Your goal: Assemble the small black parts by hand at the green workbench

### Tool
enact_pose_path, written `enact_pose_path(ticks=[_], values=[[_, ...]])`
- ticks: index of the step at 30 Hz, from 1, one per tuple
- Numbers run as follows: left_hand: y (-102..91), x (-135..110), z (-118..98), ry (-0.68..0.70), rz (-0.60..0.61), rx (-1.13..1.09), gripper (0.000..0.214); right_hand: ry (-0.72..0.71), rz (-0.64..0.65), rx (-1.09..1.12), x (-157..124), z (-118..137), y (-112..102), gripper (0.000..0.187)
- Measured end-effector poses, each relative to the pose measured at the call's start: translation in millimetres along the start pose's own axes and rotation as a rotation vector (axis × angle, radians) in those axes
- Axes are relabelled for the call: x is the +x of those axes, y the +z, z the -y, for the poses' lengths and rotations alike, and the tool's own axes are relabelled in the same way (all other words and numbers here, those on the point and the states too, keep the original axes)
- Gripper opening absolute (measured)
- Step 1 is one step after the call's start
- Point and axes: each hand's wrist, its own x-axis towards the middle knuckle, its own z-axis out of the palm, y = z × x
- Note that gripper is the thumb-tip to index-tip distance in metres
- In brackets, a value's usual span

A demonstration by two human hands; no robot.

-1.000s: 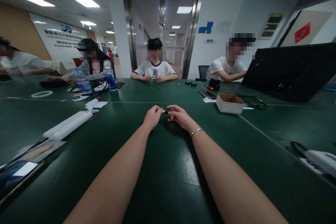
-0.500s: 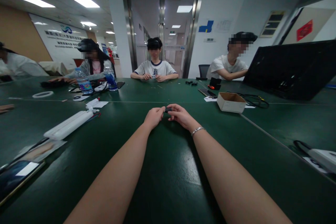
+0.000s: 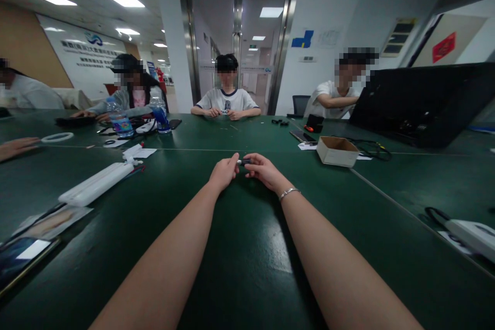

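A small dark, stick-shaped object with a silvery end (image 3: 243, 162) lies level between my two hands above the green table (image 3: 247, 247). My left hand (image 3: 224, 172) pinches its left, silvery end between thumb and fingers. At the other end, my right hand (image 3: 263, 169) grips the dark part with its fingertips, the lower fingers curled beneath. The fingers cover both tips, and the thing is too small for me to name its kind. A silver bracelet (image 3: 289, 193) circles my right wrist.
On the left lie a long white casing with wires (image 3: 96, 184), a plastic packet (image 3: 58, 224) and a phone (image 3: 27, 263). A small open box (image 3: 337, 152) stands to the right, near a large black screen (image 3: 421, 105). Bottles (image 3: 160, 116) and several seated people are farther back.
A little more of the silvery end shows between my hands, which stand slightly farther apart. At far left, another person's hand reaches farther in. The view has shifted slightly.
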Motion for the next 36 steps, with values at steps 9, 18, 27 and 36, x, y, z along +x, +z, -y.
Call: enact_pose_path(ticks=[9, 18, 27, 36], values=[[-1.1, 0.3, 0.5, 0.020, -0.035, 0.006, 0.042, -0.001, 0.005, -0.010, 1.1, -0.6, 0.0, 0.034], [-0.4, -1.5, -3.1, -0.011, -0.028, 0.083, 0.050, 0.002, -0.009, -0.015, 0.2, 0.0, 0.3, 0.031], [-0.9, 0.3, -1.1, 0.007, 0.030, 0.084, 0.048, -0.004, -0.017, -0.005, -0.5, 0.0, -0.5, 0.032], [-2.2, -3.3, -4.1, 0.006, 0.005, 0.124, 0.048, 0.005, -0.026, 0.007, -0.4, 0.7, 0.8, 0.033]])
